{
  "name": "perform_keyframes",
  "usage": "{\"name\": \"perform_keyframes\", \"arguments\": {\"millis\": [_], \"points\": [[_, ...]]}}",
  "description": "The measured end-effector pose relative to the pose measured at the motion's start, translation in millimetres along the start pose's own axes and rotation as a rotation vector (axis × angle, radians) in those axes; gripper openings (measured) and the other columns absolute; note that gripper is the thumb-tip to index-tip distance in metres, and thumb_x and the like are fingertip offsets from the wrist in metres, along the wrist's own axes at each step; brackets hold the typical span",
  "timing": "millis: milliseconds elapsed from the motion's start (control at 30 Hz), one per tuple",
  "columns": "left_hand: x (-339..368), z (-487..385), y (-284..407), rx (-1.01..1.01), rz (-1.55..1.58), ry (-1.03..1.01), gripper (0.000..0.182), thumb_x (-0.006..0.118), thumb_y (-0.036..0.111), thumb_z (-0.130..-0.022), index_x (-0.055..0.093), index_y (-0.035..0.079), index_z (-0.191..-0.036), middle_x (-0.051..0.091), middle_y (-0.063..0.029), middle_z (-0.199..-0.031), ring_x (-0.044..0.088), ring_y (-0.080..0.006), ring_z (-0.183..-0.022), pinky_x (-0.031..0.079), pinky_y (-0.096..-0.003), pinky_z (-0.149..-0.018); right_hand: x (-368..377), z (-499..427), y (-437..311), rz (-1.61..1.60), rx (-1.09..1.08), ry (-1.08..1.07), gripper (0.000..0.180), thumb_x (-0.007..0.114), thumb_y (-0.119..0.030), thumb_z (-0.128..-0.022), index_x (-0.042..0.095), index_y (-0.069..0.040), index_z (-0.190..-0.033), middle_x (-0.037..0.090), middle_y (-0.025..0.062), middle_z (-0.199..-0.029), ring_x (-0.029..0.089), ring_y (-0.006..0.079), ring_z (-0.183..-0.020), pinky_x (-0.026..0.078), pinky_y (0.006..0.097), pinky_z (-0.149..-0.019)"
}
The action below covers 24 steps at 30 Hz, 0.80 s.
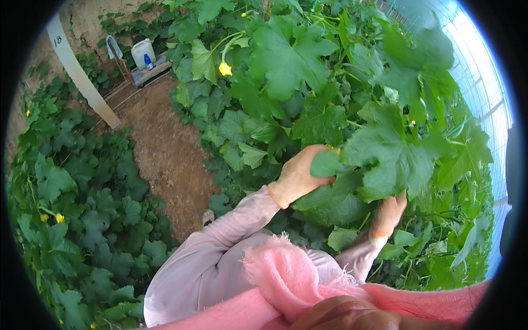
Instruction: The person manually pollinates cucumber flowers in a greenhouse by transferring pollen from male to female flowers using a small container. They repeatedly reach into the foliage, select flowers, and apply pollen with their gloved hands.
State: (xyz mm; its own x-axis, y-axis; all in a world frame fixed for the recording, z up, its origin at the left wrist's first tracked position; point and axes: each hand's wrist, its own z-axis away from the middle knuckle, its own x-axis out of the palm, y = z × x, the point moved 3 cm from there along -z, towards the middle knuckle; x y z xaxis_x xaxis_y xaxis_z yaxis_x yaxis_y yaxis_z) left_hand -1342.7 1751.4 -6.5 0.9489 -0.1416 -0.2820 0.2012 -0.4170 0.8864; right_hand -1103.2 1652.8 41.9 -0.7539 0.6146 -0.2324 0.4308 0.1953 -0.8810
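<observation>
My left hand, in a pale knitted glove with an orange cuff edge, reaches into the vines. A green leaf hides its fingertips, and a bit of yellow, perhaps a flower, shows beside them. My right hand, gloved alike, is raised under a large lobed leaf that covers its fingers. Whether either hand grips anything is hidden by the foliage. Up and to the left of my left hand, a yellow flower hangs on a curved stem.
A bare soil path runs at the left between leafy rows. Beyond it stand a white post, a white plastic jug and a blue bottle on a low board. Greenhouse sheeting curves along the right.
</observation>
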Motion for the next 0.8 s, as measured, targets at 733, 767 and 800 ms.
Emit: {"name": "perform_keyframes", "arguments": {"millis": [733,767,800], "points": [[-255,3,-181,-0.189,0.04,-0.121,0.075,0.088,0.022,-0.064,0.049,0.011,-0.126,0.061,-0.013,-0.117,0.06,-0.0276,-0.107,0.048,-0.0378,-0.093,324,-76,-88,-0.176,-0.248,0.367,0.062,0.052,-0.012,-0.096,0.024,-0.01,-0.151,0.027,0.0108,-0.155,0.031,0.0237,-0.139,0.024,0.0342,-0.113],[-261,-2,-186,-0.113,0.045,-0.079,0.074,0.088,0.021,-0.063,0.05,0.012,-0.125,0.062,-0.0133,-0.117,0.061,-0.0267,-0.105,0.048,-0.0374,-0.092,319,-70,-85,-0.182,-0.225,0.347,0.063,0.052,-0.011,-0.096,0.022,-0.009,-0.152,0.025,0.01,-0.156,0.028,0.0229,-0.141,0.022,0.034,-0.114],[-265,-6,-190,-0.082,0.05,-0.067,0.072,0.089,0.02,-0.062,0.051,0.011,-0.123,0.061,-0.0134,-0.113,0.061,-0.0292,-0.102,0.05,-0.0379,-0.087,317,-64,-81,-0.144,-0.169,0.355,0.063,0.052,-0.011,-0.096,0.021,-0.009,-0.152,0.024,0.0101,-0.156,0.027,0.0225,-0.142,0.021,0.0339,-0.114]]}}
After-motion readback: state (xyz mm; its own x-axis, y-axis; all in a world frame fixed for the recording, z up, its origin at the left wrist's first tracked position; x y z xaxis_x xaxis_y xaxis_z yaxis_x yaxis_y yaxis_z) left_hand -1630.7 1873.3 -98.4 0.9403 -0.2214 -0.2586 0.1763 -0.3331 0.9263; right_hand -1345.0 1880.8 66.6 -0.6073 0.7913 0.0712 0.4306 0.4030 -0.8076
